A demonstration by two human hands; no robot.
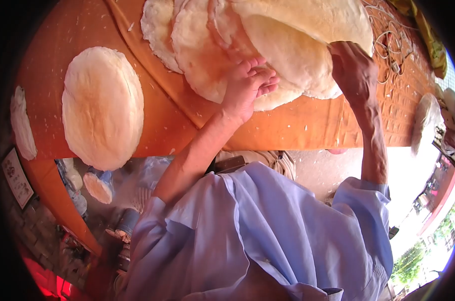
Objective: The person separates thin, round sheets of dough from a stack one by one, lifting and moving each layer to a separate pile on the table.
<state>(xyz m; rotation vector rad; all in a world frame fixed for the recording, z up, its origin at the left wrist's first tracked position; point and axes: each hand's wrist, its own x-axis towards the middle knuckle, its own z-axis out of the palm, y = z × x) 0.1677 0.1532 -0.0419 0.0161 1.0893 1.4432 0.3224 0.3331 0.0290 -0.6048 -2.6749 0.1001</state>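
Several large, pale flatbreads [202, 75] lie overlapping at the table's top middle. My right hand [357, 72] is closed at the side of the topmost flatbread [287, 50], its fingertips pinching the edge and partly hidden behind the knuckles. Over the lower part of the pile is my left hand [248, 86], palm partly turned up. Its fingers are loosely bent and apart, and I see nothing held in them. Away to the left, a single oval flatbread [103, 108] lies flat, its near end reaching past the table edge.
An orange cloth [162, 115] with crumbs covers the table. A coiled cable [392, 52] lies at the right, beside a yellow-green cloth [430, 37]. Another flatbread [23, 123] sits at the far left edge. Below the table stands a framed sheet [18, 177].
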